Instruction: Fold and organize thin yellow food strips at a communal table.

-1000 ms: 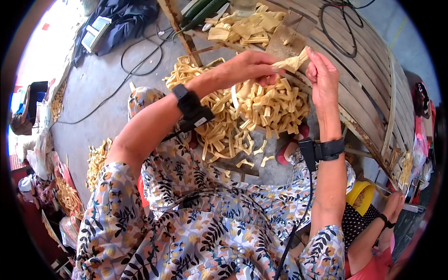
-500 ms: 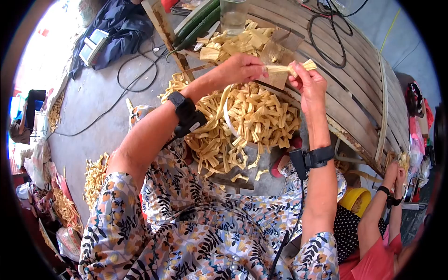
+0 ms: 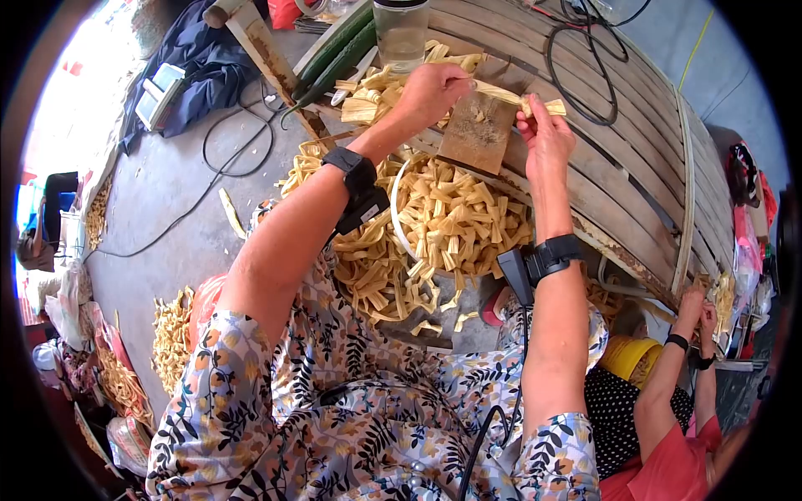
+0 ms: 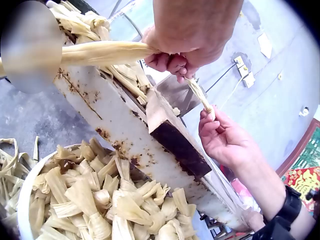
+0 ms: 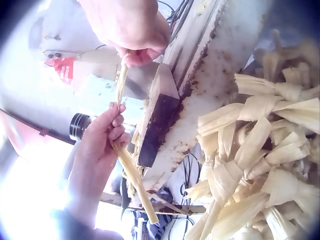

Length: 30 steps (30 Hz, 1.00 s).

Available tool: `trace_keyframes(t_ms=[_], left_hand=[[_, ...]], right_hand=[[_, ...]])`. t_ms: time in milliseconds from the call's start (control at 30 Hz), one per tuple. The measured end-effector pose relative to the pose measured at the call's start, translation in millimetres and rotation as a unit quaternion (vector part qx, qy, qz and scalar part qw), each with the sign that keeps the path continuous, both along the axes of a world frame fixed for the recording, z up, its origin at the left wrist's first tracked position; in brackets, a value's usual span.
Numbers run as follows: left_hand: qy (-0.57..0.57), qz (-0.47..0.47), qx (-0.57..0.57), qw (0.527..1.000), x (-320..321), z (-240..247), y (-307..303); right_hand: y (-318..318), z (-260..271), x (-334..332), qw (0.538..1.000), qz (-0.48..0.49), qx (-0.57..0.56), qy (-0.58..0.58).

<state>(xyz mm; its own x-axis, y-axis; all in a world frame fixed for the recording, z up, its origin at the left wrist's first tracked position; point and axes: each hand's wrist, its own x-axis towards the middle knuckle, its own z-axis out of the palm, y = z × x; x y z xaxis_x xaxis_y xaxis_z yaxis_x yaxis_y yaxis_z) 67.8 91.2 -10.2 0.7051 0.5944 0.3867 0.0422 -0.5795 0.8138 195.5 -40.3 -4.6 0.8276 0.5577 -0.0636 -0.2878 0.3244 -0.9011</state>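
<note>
Filling the white-rimmed tub (image 3: 395,219) just in front of you, knotted yellow pieces (image 3: 459,213) sit in a heap. Beyond it, there's the yellow strip (image 3: 499,92), stretched between your hands: left hand (image 3: 431,90) gripping it with curled fingers, a loose length past them, right hand (image 3: 547,140) pinching near the other end. Beneath lies the wooden block (image 3: 474,142) on the slatted bench (image 3: 635,159); farther along, cucumbers (image 3: 338,58) rest beside a jar (image 3: 401,40).

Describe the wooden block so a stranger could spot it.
In the head view, find the slatted table. On its rusty edge, above the white-rimmed container of knotted pieces, sits the wooden block. Unlike the pale strips beside it, it is solid and squared, with crumbs on top.
</note>
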Motion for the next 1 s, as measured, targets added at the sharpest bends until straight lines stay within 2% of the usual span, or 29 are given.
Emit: trace_keyframes(t_ms=[233,400,467,567,600,700,733,833,867,967,1000], left_hand=[[0.009,0.027,-0.014,1.0,6.6,-3.4,2.0],[0.026,0.102,0.042,0.994,12.5,-32.6,5.8],[0.067,0.131,0.033,0.988,0.9,-21.4,3.3],[0.015,0.074,-0.011,0.997,-16.2,-6.3,-1.0],[0.014,0.011,-0.015,1.0,-24.3,-0.4,-3.6],[0.008,-0.155,-0.214,0.964,-41.5,6.4,-13.5],[0.025,-0.176,-0.232,0.956,-49.2,13.5,-22.9],[0.017,-0.19,-0.239,0.952,-58.2,12.2,-39.8],[0.029,-0.193,-0.196,0.961,-59.5,12.6,-41.8],[0.081,-0.144,-0.086,0.983,-60.3,16.4,-62.7],[0.097,-0.136,0.03,0.985,-59.4,15.6,-69.3]], right_hand=[[5.8,-3.3,5.2,1.0,-0.013,-0.01,0.008],[1.2,-28.9,15.0,0.991,-0.049,-0.102,-0.066],[-11.8,-39.1,28.9,0.985,-0.08,-0.126,-0.081],[-35.0,-4.0,10.3,0.984,-0.034,-0.155,-0.083],[-42.4,5.0,5.0,0.983,0.01,-0.162,-0.081],[-61.9,24.0,-14.2,0.954,0.162,-0.227,-0.11],[-66.9,25.8,-19.1,0.925,0.206,-0.282,-0.15],[-72.9,17.6,-24.9,0.864,0.19,-0.272,-0.379],[-76.5,21.7,-23.9,0.885,0.172,-0.229,-0.367],[-69.3,36.8,-35.5,0.909,0.146,-0.18,-0.345],[-64.5,33.2,-40.3,0.916,0.164,-0.191,-0.312]])
